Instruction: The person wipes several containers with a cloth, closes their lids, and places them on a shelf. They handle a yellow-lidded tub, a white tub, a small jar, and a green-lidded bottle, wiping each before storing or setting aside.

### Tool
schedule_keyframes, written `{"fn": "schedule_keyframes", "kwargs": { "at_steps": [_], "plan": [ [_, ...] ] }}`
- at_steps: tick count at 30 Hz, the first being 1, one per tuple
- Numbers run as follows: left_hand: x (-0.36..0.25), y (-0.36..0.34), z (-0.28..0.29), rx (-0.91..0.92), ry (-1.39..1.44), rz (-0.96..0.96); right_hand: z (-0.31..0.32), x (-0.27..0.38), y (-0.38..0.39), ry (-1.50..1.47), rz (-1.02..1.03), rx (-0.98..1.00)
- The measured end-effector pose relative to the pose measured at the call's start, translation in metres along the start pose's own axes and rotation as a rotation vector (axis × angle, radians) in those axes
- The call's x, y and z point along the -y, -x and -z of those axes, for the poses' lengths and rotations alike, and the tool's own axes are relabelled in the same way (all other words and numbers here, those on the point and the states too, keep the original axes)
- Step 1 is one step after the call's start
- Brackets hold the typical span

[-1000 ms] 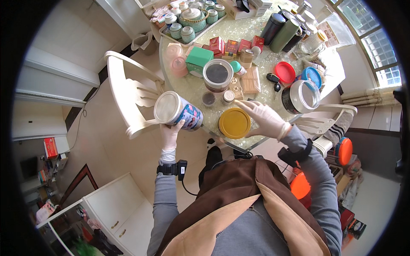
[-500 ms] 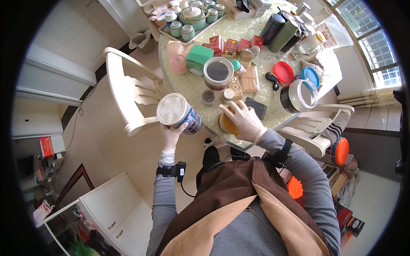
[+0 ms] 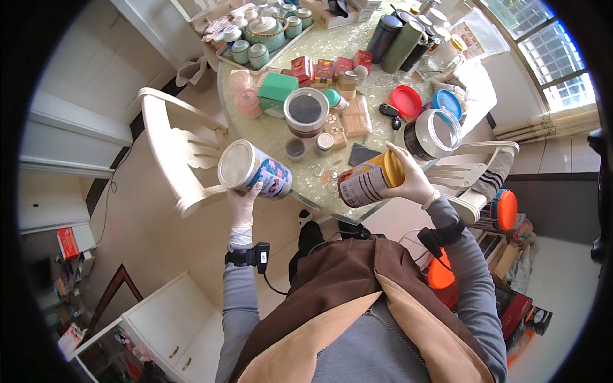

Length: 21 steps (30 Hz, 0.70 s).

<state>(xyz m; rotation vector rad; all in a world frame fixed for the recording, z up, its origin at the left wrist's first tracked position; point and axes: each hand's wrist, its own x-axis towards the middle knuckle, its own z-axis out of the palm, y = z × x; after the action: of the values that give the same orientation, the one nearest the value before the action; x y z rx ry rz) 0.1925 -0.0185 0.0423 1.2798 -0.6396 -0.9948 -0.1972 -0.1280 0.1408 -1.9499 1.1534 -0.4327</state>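
My gloved left hand [image 3: 242, 207] is closed around a blue, pink and white canister [image 3: 273, 177] with a whitish lid. It is held tilted, left of the table's near edge. My gloved right hand [image 3: 412, 184] grips a yellow canister [image 3: 365, 185] by its lidded end. That canister lies nearly sideways at the near edge of the table, its printed label facing me. Close by it are a flat dark square [image 3: 363, 155] and a small white-capped jar [image 3: 324, 142]. A large clear jar [image 3: 434, 134] without a lid stands beyond my right hand.
On the glass-topped table [image 3: 255, 131] stand a dark-topped jar [image 3: 306, 110], a green box [image 3: 276, 89], red boxes and several flasks. A red lid [image 3: 405, 101] lies near the clear jar. White chairs [image 3: 185, 153] flank both sides. A tea set tray [image 3: 290, 46] sits at the back.
My right hand has gone from above the yellow lid to around it. The yellow canister has tipped sideways, showing its label. My left hand still holds its canister; the view has shifted slightly.
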Motion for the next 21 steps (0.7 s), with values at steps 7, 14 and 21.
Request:
{"fn": "schedule_keyframes", "kwargs": {
  "at_steps": [7, 14, 21],
  "plan": [
    [0.006, -0.003, -0.007, 0.004, -0.026, 0.019, 0.002, 0.010, 0.009, 0.141, 0.062, -0.040],
    [0.013, -0.002, -0.003, 0.012, -0.071, -0.005, -0.023, 0.040, -0.004, 0.492, 0.293, 0.113],
    [0.020, 0.007, 0.007, -0.014, -0.149, -0.037, -0.030, 0.043, -0.011, 0.592, 0.340, 0.214]
  ]
}}
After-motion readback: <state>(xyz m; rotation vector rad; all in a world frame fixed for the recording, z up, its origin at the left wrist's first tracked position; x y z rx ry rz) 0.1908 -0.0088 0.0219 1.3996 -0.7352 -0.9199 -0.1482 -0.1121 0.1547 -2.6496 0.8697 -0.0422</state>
